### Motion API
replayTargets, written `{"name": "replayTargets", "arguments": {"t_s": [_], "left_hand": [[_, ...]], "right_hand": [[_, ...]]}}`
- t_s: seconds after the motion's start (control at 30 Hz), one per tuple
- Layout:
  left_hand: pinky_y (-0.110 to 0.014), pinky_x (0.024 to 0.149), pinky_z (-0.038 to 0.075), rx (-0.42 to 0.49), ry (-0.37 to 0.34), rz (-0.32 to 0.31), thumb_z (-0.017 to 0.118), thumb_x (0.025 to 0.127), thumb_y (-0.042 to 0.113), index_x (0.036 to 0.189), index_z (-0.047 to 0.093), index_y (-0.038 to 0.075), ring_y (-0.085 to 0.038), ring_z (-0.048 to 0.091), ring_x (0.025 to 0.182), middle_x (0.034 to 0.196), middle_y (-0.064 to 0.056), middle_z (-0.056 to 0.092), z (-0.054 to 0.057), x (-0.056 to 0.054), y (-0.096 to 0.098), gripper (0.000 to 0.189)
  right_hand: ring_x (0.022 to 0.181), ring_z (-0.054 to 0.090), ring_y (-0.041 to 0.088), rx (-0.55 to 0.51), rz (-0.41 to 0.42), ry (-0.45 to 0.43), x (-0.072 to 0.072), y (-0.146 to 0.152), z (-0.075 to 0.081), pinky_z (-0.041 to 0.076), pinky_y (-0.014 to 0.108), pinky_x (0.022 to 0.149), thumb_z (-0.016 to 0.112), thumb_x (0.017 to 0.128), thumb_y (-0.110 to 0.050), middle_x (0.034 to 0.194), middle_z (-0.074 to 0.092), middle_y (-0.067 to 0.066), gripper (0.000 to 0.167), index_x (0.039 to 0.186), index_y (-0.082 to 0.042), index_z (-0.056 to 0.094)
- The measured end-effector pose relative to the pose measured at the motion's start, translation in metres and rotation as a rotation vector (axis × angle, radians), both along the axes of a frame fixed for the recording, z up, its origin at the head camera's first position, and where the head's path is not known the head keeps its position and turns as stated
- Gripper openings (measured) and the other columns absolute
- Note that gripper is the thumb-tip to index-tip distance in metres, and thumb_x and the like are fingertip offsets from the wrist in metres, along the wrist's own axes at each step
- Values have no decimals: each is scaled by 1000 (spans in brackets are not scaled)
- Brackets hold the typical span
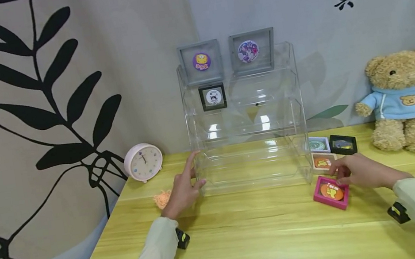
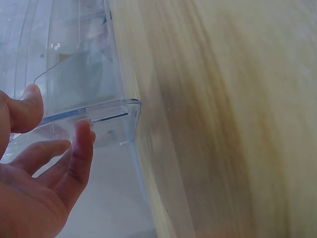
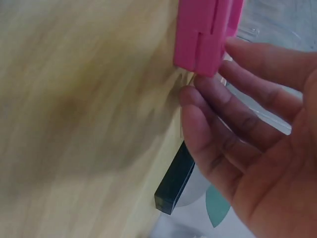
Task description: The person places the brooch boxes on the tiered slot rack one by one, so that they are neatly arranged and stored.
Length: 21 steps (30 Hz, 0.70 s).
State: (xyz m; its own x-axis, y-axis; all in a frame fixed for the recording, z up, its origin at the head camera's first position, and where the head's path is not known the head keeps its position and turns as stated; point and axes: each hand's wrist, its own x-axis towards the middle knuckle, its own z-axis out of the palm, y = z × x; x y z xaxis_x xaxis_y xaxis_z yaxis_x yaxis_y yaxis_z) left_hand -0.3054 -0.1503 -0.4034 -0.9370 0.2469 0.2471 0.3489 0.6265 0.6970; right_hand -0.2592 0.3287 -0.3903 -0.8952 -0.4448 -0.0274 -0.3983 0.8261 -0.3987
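My right hand (image 1: 360, 171) pinches the right corner of a pink square display frame (image 1: 319, 195), with an orange badge inside, low over the table. In the right wrist view the thumb and fingertips meet at the corner of the pink frame (image 3: 195, 34). At the left side panel of a clear acrylic tiered rack (image 1: 255, 180), my left hand (image 1: 184, 191) touches the edge with thumb and index spread apart. The left wrist view puts the thumb on one side of the clear panel (image 2: 94, 82) and the other fingers on the opposite side.
Two grey frames (image 1: 183, 72) stand on the rack's top tier, a small black frame (image 1: 207, 107) below them. Three more frames, the nearest one beige (image 1: 318, 171), lie by the rack's right side. A clock (image 1: 144, 161), an orange bundle (image 1: 161, 199) and a teddy bear (image 1: 406, 99) stand around.
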Motion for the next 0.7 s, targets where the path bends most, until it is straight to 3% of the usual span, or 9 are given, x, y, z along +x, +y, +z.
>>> {"name": "replayTargets", "arguments": {"t_s": [0.37,0.7], "left_hand": [[-60,100,53,6,1,3,67,95,8,153,19,53,-41,62,125,142,-26,57,1,1,0,89],[-53,92,59,11,13,-17,68,94,6,155,18,50,-45,63,121,141,-29,56,-1,0,-1,90]], "right_hand": [[63,50,1,43,-34,-20,1,-2,-7,44,21,57,75,88,-13,73,64,-9,5,86,-15,70],[70,49,7,89,-67,96,2,-8,-13,43,24,61,70,90,-7,80,65,-6,13,82,-15,63]]}}
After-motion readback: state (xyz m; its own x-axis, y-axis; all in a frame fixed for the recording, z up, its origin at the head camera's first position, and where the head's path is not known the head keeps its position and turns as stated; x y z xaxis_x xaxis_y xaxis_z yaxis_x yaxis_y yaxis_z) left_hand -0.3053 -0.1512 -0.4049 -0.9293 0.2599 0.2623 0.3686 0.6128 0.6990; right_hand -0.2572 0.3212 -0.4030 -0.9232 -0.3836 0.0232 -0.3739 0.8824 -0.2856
